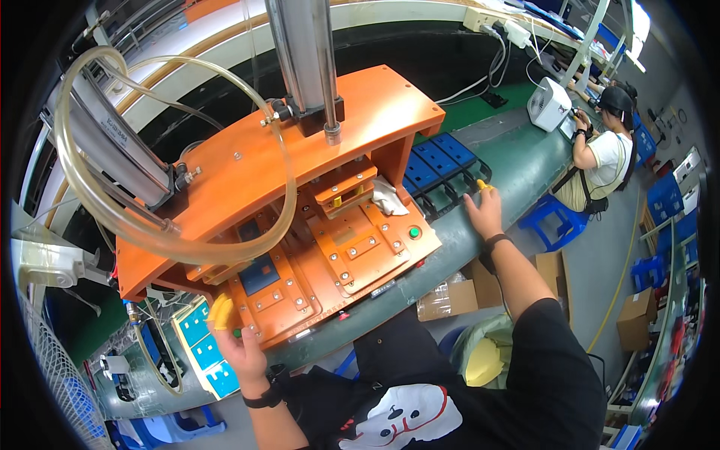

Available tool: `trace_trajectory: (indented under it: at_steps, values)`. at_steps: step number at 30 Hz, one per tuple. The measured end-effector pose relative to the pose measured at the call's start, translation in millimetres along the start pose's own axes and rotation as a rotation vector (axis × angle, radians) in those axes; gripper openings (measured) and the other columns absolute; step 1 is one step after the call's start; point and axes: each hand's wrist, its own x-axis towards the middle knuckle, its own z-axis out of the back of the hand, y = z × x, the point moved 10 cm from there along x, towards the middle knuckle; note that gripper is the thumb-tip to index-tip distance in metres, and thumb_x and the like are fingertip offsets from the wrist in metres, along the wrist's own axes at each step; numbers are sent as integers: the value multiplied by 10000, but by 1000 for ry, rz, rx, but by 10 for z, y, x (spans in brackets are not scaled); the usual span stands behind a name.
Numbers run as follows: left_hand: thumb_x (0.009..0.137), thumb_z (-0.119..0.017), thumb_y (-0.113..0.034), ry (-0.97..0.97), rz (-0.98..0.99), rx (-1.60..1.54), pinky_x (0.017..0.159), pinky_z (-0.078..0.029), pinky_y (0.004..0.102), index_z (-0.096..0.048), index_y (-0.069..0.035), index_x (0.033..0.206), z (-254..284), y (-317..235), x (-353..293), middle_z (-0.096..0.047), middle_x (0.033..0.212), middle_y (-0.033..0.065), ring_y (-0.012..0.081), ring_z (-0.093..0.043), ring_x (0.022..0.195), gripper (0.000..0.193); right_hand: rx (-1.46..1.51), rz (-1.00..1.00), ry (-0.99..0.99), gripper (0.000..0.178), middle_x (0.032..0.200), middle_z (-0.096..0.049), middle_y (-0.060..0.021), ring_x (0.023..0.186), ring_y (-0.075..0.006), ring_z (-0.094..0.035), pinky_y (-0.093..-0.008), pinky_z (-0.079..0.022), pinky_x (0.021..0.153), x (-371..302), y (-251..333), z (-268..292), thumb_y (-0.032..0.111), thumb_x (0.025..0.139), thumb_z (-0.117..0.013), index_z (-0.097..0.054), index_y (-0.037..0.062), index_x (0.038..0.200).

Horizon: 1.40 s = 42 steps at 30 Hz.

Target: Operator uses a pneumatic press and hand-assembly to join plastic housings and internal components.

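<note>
My left hand [238, 352], with yellow finger cots, is at the left front corner of an orange press [360, 97]. Its fingers are apart, close to a green button [237, 332], and hold nothing I can see. A dark blue panel [259, 274] lies in the left bed of the press, while the right bed [352, 244] shows bare orange plates. My right hand [486, 214] is off to the right, beside several blue panels with black frames [442, 161]. Its fingers are spread, one in a yellow cot, with nothing visible in them. A second green button [414, 232] sits at the right front corner.
Light blue panels [206, 345] lie left of the press. Clear hoses [67, 165] loop over it. A crumpled white cloth [388, 196] is tucked by its right post. A lined bin [484, 360] stands below. Another person [611, 146] sits at the far right near a white fan [550, 103].
</note>
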Motion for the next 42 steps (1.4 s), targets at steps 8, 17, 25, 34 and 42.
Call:
trace_trajectory:
  at_steps: [8,17,25,34,42]
  values:
    - [953,-557,-192,-35,-55,69,714,-527,226,-536,3,1379,7,-63,23,-451,1432,160,240,-501,1240,468,20,-23,4,519,1164,-557,-226,1063,-411,-539,-463,-464,924,-7,-4,9,383,892,-715,-615,-13,1213]
    - [960,-569,-237,-44,-49,54,680,-520,227,-529,7,1383,-10,20,23,-443,1450,164,236,-506,1225,490,438,-157,-21,422,1017,-512,-109,773,-182,-483,-309,-440,702,151,-348,77,327,939,-705,-640,3,1202]
    - [1015,-532,-369,12,26,107,1161,-323,425,-501,53,1391,-52,-25,15,-467,1445,181,309,-433,1381,566,212,213,258,380,1077,-623,-139,971,-274,-582,-389,-486,836,1222,951,169,234,874,-730,-657,43,1194]
    - [1018,-528,-514,13,22,216,1162,-321,436,-443,56,1439,-20,142,-21,-435,1480,176,306,-430,1402,714,-131,543,477,386,1412,-578,-154,1316,-326,-516,-472,-432,1043,1879,1812,-1201,202,858,-668,-686,121,1235]
    - [954,-522,-382,-6,-99,484,1097,-343,490,-585,19,1275,-70,-229,127,-549,1336,207,398,-465,1274,518,408,482,546,319,1323,-632,-186,1195,-364,-597,-432,-487,966,1664,1908,-489,164,823,-697,-710,72,1129]
